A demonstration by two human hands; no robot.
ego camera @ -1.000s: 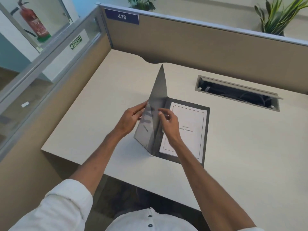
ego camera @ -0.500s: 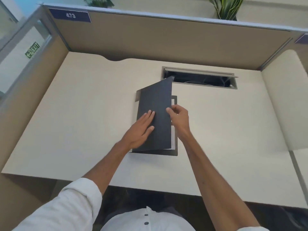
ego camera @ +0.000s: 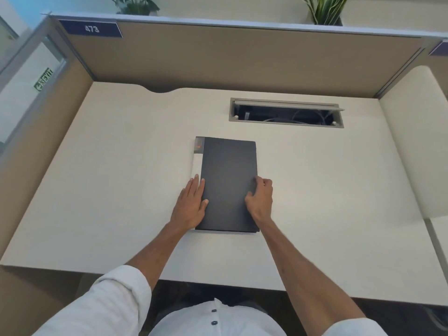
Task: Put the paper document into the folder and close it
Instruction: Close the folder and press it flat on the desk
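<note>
Two hands pin folder (ego camera: 229, 185) shut | left hand (ego camera: 191, 204) flat, fingers spread, at spine | right hand (ego camera: 260, 198) fingers curled on its opening edge, squaring cover.

Folder (ego camera: 229, 184) cover now shut flat on desk; paper document hidden; both hands pressing its edges.

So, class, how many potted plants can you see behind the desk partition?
2: one plant at top left above the partition, another plant at top right. Both are cropped; others may be out of frame.
</note>
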